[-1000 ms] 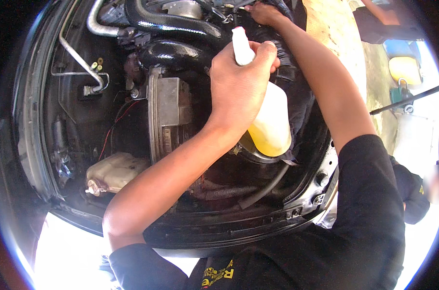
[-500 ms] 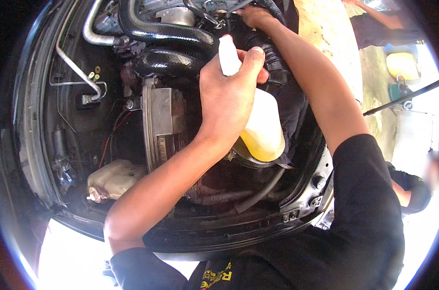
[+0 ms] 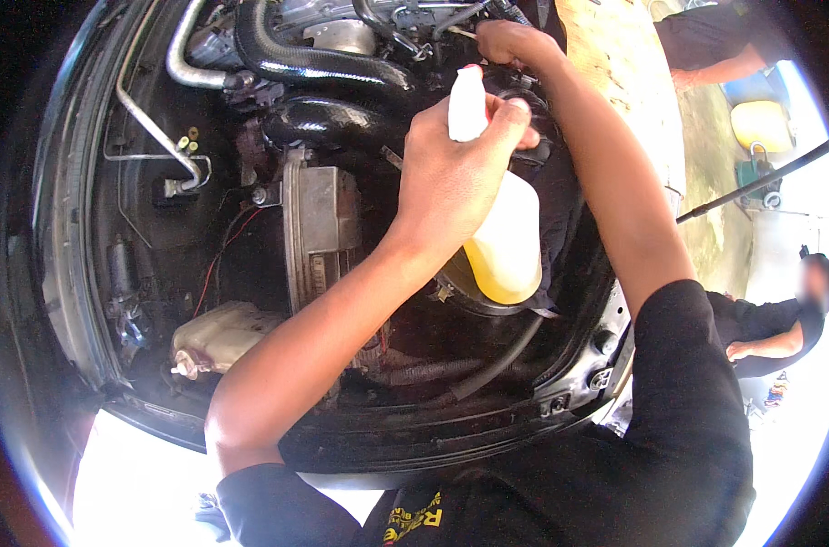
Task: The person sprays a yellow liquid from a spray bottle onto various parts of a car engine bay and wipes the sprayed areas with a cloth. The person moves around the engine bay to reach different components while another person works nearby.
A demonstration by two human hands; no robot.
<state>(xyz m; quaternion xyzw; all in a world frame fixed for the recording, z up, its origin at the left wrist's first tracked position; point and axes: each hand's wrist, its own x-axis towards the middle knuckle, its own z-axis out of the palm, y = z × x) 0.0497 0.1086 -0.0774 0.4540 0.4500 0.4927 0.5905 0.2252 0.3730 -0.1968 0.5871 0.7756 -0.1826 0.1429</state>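
My left hand (image 3: 446, 182) is wrapped round the neck of a spray bottle (image 3: 507, 260) with a white and red trigger head and yellow liquid in its clear body. The bottle hangs tilted over the engine bay. Farther off, my right hand (image 3: 509, 44) reaches in among the hoses at the far side, its fingers curled. A slim pale piece sticks out by those fingertips; what it is, I cannot make out. Close to both hands runs a ribbed black hose (image 3: 528, 100). Left of them lie thick, shiny black hoses (image 3: 328, 118).
A finned metal box (image 3: 328, 210) stands left of my left forearm. Nearer sits a dingy plastic reservoir (image 3: 227, 339). Silver pipes (image 3: 150, 114) run along the left. A dark rod (image 3: 756, 182) slants at the right, with other people (image 3: 770, 333) and a yellow container (image 3: 761, 126) beyond.
My left hand has shifted slightly right with the spray bottle. My right hand has moved a little right and its fingers are more curled. The view has shifted slightly too.
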